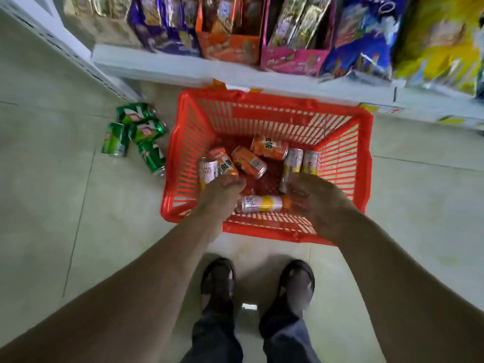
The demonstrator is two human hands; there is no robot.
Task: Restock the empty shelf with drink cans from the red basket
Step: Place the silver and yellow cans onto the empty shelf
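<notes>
Head view, looking straight down: nearest me at the bottom centre of the frame I see two dark sandals [258, 284] on pale floor tiles [52, 205], and both bare forearms reach up the frame into the red basket [362, 163]. My left hand [222, 191] sits over the basket's lower left corner with its fingers curled down toward an orange can [227, 163] and a pale can beside it; whether it has a real hold I cannot tell, as the fingertips are hidden. My right hand [311, 197] hovers over the basket's right side, fingers loosely bent, apparently holding nothing, though blur leaves some doubt. Between the two hands lies a white-and-yellow can [259, 204] on its side, long axis running left to right across the frame, close to both hands; I judge the right hand slightly better placed to take it. More orange and pale cans lie tumbled toward the basket's middle and far side. Left of the basket, four green cans [136, 134] lie on the floor. Beyond, across the top of the frame, a white shelf edge [157, 66] carries snack packets [235, 27]; the empty shelf meant for the cans is not in view.
</notes>
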